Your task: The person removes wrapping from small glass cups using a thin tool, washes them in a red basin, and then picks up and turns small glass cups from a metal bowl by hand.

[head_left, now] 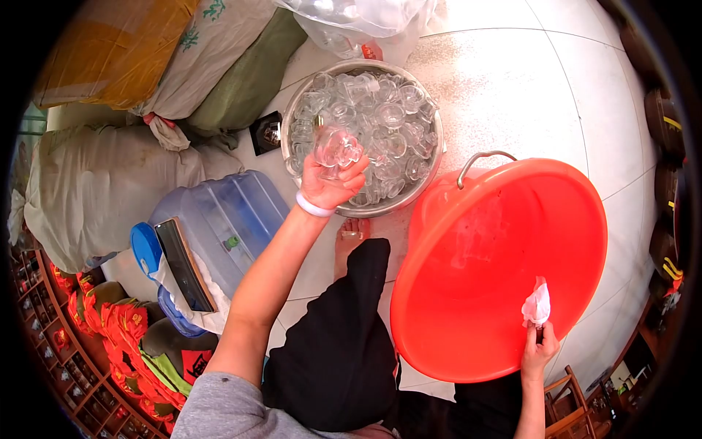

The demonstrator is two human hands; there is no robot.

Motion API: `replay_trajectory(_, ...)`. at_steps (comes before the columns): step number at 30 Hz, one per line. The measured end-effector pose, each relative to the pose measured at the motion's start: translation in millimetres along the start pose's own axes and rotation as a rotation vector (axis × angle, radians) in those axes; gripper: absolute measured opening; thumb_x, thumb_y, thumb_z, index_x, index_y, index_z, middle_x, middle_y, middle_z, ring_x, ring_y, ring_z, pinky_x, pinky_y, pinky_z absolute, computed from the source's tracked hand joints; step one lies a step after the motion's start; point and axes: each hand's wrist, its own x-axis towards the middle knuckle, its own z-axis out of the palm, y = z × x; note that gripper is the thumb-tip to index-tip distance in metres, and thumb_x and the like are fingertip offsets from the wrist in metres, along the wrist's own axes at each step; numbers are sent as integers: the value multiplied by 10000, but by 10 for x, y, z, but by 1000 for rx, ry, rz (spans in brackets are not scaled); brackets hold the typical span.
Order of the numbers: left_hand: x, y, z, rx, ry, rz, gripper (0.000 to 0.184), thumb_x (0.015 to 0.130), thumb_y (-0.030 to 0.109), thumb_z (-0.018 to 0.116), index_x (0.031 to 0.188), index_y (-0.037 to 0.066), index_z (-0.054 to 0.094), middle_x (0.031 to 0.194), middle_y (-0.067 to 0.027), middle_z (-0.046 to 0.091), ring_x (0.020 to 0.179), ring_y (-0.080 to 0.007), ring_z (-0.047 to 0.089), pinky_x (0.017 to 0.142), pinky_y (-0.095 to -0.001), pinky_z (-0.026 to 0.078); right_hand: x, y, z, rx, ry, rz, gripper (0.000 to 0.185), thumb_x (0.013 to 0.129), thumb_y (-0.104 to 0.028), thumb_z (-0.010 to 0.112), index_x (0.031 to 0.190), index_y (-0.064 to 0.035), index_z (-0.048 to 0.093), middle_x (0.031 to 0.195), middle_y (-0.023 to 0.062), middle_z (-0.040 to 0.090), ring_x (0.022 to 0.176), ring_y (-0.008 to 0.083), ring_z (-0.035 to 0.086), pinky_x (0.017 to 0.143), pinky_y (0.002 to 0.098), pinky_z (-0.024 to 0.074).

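My left hand (pixel 333 183), with a white band at the wrist, is raised over the near left part of a metal basin (pixel 441 139). Its fingers are closed on a transparent glass cup (pixel 338 146). Many similar small glass cups (pixel 391 121) fill the basin in a heap. On the right, my right hand (pixel 540 353) grips a crumpled white cloth (pixel 537 304) at the near right rim of a large red tub (pixel 453 322). Something small and dark shows between those fingers; I cannot make out what it is.
A blue translucent storage box (pixel 234 212) stands left, with a phone (pixel 186 263) on a white cloth beside it. Large sacks (pixel 110 175) and a taped carton (pixel 110 51) crowd the upper left. A plastic bag (pixel 365 22) lies beyond the basin on the tiled floor (pixel 504 88).
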Motion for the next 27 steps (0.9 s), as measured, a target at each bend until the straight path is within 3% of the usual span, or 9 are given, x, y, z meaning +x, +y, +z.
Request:
replay_trajectory(5,-5,4,5,114,62,73,302,830,275,613,1026,48,585,730,-26,465,589,-137,420,468,-239,365,0,-2,-11,-4,-9,0,75,778,6,623,839,6,581,658,115,624,552,229,602,516,292,445)
replay_trajectory(8,63,35,58,298,497,185,271,806,222,644,1004,46,587,756,-25,539,606,-140,477,493,-242,405,-4,21,-4,-5,-6,-10,81,772,15,618,845,5,585,668,112,634,564,225,613,526,291,455)
replay_trajectory(11,130,61,-36,1057,928,550,162,750,75,684,884,3,626,683,-31,588,593,-131,565,543,-271,466,4,-22,26,14,27,-24,41,802,2,609,817,9,572,614,64,550,535,150,497,495,268,372)
replay_trajectory(13,172,110,-155,1326,950,609,174,746,111,683,871,3,632,690,-50,597,600,-155,579,556,-289,472,5,-22,27,42,57,-30,74,835,-17,605,787,13,558,556,17,462,498,78,374,460,246,283)
replay_trajectory(15,197,147,-234,1598,965,663,192,741,147,681,859,2,637,696,-69,607,607,-180,594,570,-307,477,-6,32,-6,-8,-16,-6,91,764,34,597,849,4,587,662,109,638,573,219,625,528,290,459)
replay_trajectory(17,225,171,-267,2007,1019,503,228,718,200,662,850,14,647,746,-115,625,663,-254,612,631,-348,483,3,-3,-9,-5,-17,-1,90,764,33,597,848,4,586,659,110,636,572,219,624,528,290,459)
replay_trajectory(21,235,148,-188,2201,1014,422,255,710,226,636,894,50,647,850,-136,613,754,-306,600,698,-383,473,1,3,-12,-21,-16,1,85,764,31,600,844,5,584,655,115,633,567,221,621,528,293,457)
replay_trajectory(23,249,103,-203,2378,935,599,284,711,143,632,965,18,620,855,-123,582,733,-239,568,679,-354,459,-2,10,-16,-23,-19,2,84,765,29,601,843,5,584,656,116,634,566,222,620,527,294,455)
replay_trajectory(27,293,125,-230,2205,926,703,326,737,128,595,1046,24,576,956,-135,542,821,-243,558,721,-353,451,0,4,-23,-20,-23,7,83,764,25,606,841,5,581,656,118,633,560,225,616,521,297,451)
